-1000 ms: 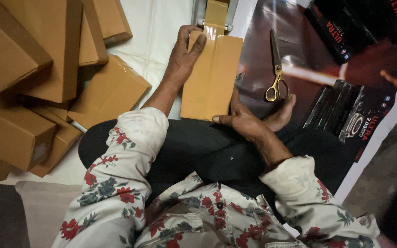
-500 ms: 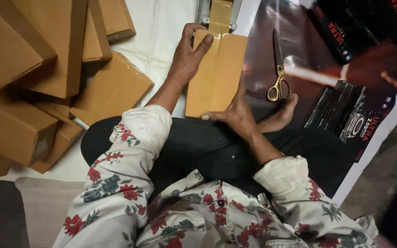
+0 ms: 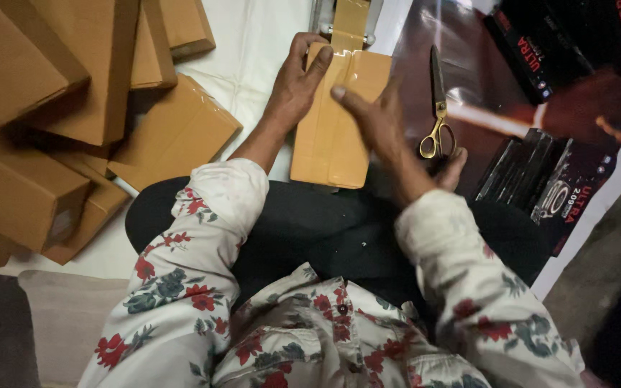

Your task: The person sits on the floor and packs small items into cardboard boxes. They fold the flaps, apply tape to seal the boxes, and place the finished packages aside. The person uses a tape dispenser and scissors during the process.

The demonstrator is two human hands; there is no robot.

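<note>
A flat brown cardboard package (image 3: 328,136) lies on the floor in front of my crossed legs. A strip of brown tape runs lengthwise over it from a tape dispenser (image 3: 348,21) at its far end. My left hand (image 3: 297,79) presses flat on the package's far left corner. My right hand (image 3: 375,118) lies on the tape near the middle, fingers spread and blurred. Neither hand grips anything.
Gold-handled scissors (image 3: 436,108) lie right of the package on a dark glossy sheet (image 3: 483,86). Black boxes (image 3: 540,179) sit further right. Several brown cardboard packages (image 3: 59,108) are piled at the left on a white cloth (image 3: 253,43).
My right hand has slid from the package's near right edge up along the tape toward the far end. The left hand stayed on the far corner.
</note>
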